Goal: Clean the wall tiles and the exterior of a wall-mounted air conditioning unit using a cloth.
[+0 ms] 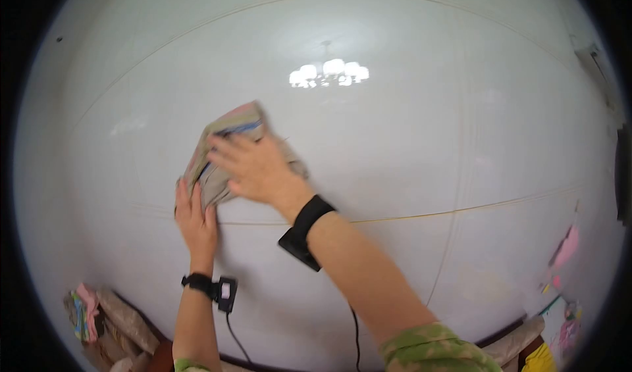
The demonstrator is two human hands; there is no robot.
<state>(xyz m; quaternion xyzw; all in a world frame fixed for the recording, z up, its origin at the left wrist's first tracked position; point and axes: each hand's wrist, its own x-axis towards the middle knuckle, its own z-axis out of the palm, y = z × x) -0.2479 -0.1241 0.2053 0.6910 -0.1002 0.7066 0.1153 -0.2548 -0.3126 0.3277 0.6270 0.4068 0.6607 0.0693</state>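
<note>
A folded cloth point(217, 189), beige with blue stripes and a pinkish edge, lies against the glossy white wall point(388, 155). My right hand point(253, 168) presses flat on top of it with fingers spread, slightly blurred. At the cloth's lower left corner is my left hand point(193, 221), its fingers stretched upward and its thumb apart, touching the cloth's edge. Whether the left fingertips pinch any fabric is hard to see. Each wrist wears a black strap with a small device.
Thin gold lines cross the wall, which reflects a lit chandelier point(329, 74). At lower left, clothes point(85, 313) lie on a sofa's cushions point(128, 316). Pink items point(564, 247) and a yellow cloth point(540, 359) appear at lower right. Black cables point(238, 339) hang below my wrists.
</note>
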